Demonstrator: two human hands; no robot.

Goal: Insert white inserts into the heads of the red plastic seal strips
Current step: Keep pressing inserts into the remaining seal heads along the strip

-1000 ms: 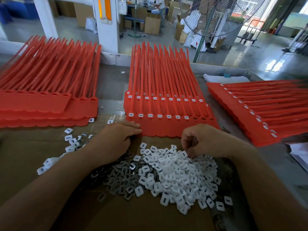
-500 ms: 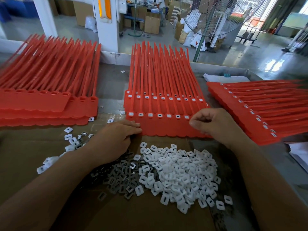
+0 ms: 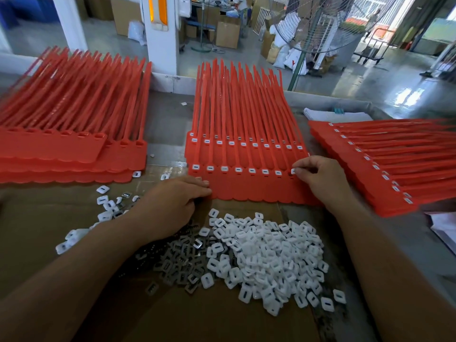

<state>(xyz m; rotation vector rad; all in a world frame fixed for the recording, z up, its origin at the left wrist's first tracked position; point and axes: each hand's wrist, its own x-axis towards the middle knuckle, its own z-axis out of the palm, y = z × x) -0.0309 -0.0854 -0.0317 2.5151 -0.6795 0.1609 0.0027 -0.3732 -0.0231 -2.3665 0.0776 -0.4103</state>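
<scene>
A stack of red seal strips (image 3: pixel 246 134) lies in front of me, heads toward me. Its front row of heads (image 3: pixel 251 187) carries white inserts in several sockets. My right hand (image 3: pixel 320 176) pinches a white insert (image 3: pixel 293 171) at the head near the right end of that row. My left hand (image 3: pixel 172 206) rests flat, fingertips pressing the row's left lower corner. A heap of loose white inserts (image 3: pixel 266 255) lies on the cardboard between my forearms, with small grey metal clips (image 3: pixel 177 262) mixed in on its left.
A stack of red strips with bare sockets (image 3: pixel 74 134) lies at the left. Another stack with inserts fitted (image 3: pixel 385 164) lies at the right. Scattered inserts (image 3: pixel 106 201) sit left of my left hand. White papers (image 3: pixel 444 225) lie at the right edge; a fan (image 3: pixel 318 25) stands beyond the table.
My right hand left the heap of inserts and moved up to the right end of the front row, with an insert in its fingers. My left hand stayed put.
</scene>
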